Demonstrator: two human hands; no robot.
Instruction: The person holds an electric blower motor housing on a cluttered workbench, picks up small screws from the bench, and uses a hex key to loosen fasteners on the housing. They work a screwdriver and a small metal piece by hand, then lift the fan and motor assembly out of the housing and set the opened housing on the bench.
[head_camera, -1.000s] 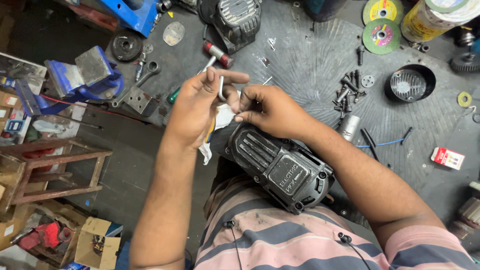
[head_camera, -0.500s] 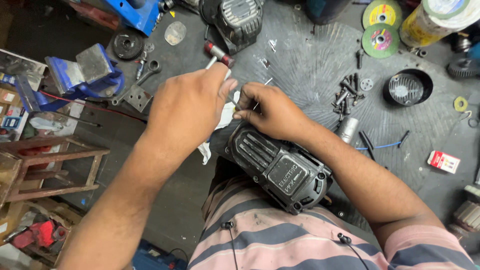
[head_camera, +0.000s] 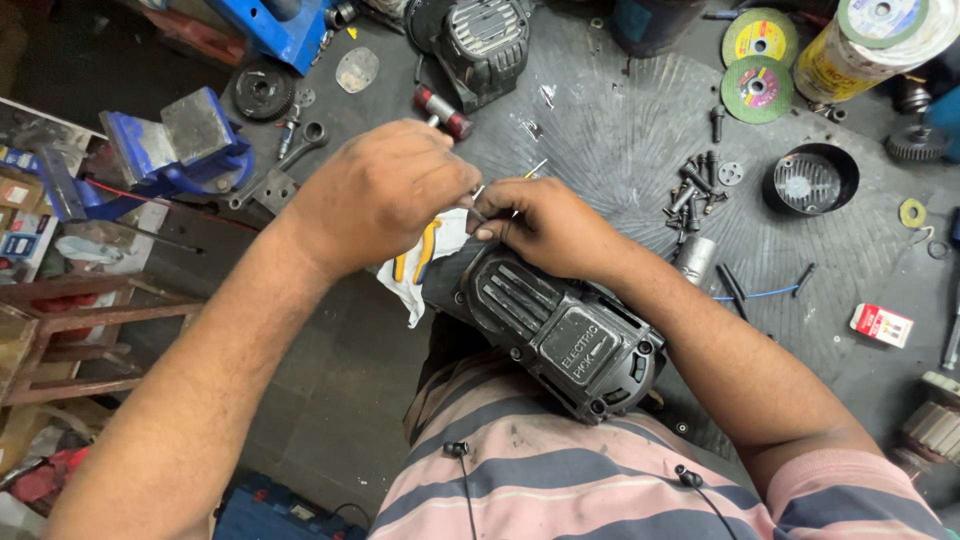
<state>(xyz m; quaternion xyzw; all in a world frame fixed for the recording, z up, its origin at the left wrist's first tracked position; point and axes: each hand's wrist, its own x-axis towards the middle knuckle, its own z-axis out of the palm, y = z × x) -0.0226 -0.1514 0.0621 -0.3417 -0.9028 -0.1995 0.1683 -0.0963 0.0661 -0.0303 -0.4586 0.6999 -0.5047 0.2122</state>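
A black power-tool housing (head_camera: 560, 330) lies across my lap, its ribbed casing up. My right hand (head_camera: 545, 225) rests on the housing's far end, fingers pinched around a small part I cannot make out. My left hand (head_camera: 385, 190) is closed just left of it, fingertips meeting those of my right hand over a thin white wire or pin. A white cloth with a yellow-handled tool (head_camera: 425, 255) sits under my left hand. What the left fingers grip is hidden by the hand.
A round grey workbench (head_camera: 620, 130) holds a pile of dark screws (head_camera: 690, 185), a black round cover (head_camera: 810, 180), green and yellow cutting discs (head_camera: 758, 88), a red-headed hammer (head_camera: 445, 110) and another black motor housing (head_camera: 490, 40). A blue vise (head_camera: 180, 145) stands at left.
My left hand has dropped lower and closed in on my right hand at the housing's end. The thin white piece that stood upright between my fingers is now mostly hidden.
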